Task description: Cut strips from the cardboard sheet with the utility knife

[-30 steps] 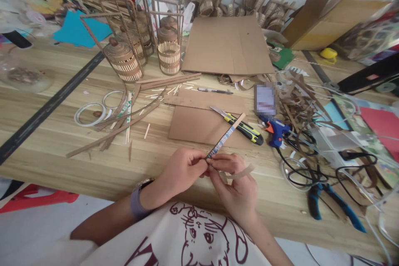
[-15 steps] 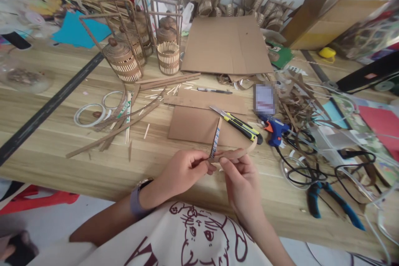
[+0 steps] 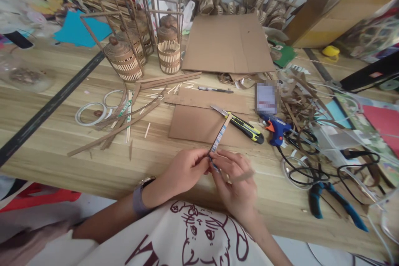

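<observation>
A narrow cardboard strip [image 3: 220, 135] with a printed blue face is between my two hands, its free end sticking up and forward over the utility knife [image 3: 241, 125]. My left hand [image 3: 183, 172] is closed in a pinch on the strip's lower part. Close against it, my right hand [image 3: 235, 178] has its fingers closed on the same strip, and a blurred tail comes out past the palm. Part of the strip is hidden by the fingers. Flat cardboard pieces [image 3: 196, 122] lie under the knife.
Small slatted baskets with tall handles [image 3: 123, 62] stand at the back left. A large cardboard sheet [image 3: 229, 45] lies behind the pen [image 3: 215, 89]. On the right are a blue glue gun [image 3: 277, 129], corded clutter and pliers [image 3: 335, 203]. Tape rolls [image 3: 90, 114] lie left.
My right hand has turned and its fingers now fold over the strip near my left hand. The strip's upright end has tilted to the right, and its tail has swung down.
</observation>
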Available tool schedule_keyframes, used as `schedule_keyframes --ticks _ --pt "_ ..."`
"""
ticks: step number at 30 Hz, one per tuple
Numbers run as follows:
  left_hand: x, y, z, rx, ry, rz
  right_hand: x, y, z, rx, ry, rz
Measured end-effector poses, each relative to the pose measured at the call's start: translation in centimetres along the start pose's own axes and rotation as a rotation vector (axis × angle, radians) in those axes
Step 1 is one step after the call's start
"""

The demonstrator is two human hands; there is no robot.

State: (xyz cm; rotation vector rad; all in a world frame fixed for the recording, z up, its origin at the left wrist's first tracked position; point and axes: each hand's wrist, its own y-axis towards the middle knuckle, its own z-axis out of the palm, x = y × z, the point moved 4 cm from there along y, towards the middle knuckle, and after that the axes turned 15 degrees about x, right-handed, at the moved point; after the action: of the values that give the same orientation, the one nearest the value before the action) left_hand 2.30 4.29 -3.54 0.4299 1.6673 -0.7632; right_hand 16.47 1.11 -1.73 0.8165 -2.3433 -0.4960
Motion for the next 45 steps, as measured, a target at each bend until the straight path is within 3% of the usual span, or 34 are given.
schedule_keyframes --ticks 4,8,11,14,24,26,30,32,39,45 --pt "-0.3 -0.2 -0.2 -0.029 0.065 -0.005 -0.1 -0.2 0.1 -0.004 0.05 0.057" --pt "-0.9 -0.8 -0.2 0.015 0.09 0.03 -1.5 -0.5 0.4 -0.108 0.512 0.352" --pt "-1.3 -1.1 -0.3 0.054 0.104 0.037 -1.9 -0.6 0.7 -0.159 0.807 0.44" --pt "-1.5 -1.0 -0.5 0.067 0.134 0.037 -1.6 -0.6 0.5 -0.135 0.692 0.429" --pt "-1.3 -0.7 -0.4 0.048 0.2 0.065 -0.2 0.1 -0.4 -0.067 0.178 0.095" --pt "-1.3 -0.9 -0.3 0.048 0.177 0.081 -0.3 0.1 -0.5 -0.085 0.181 0.116" --pt "-1.5 -1.0 -0.2 0.112 0.162 0.097 -1.3 -0.3 -0.2 -0.165 0.518 0.412" --pt "-1.6 -1.0 -0.3 0.118 0.181 0.097 -1.4 -0.5 0.0 -0.192 0.624 0.472" --pt "-1.2 -0.5 -0.5 0.088 0.175 0.038 -0.5 -0.4 0.1 -0.094 0.438 0.212" --pt "-1.2 -0.6 -0.4 0.048 0.262 0.044 -0.1 -0.1 -0.6 -0.084 0.095 0.124"
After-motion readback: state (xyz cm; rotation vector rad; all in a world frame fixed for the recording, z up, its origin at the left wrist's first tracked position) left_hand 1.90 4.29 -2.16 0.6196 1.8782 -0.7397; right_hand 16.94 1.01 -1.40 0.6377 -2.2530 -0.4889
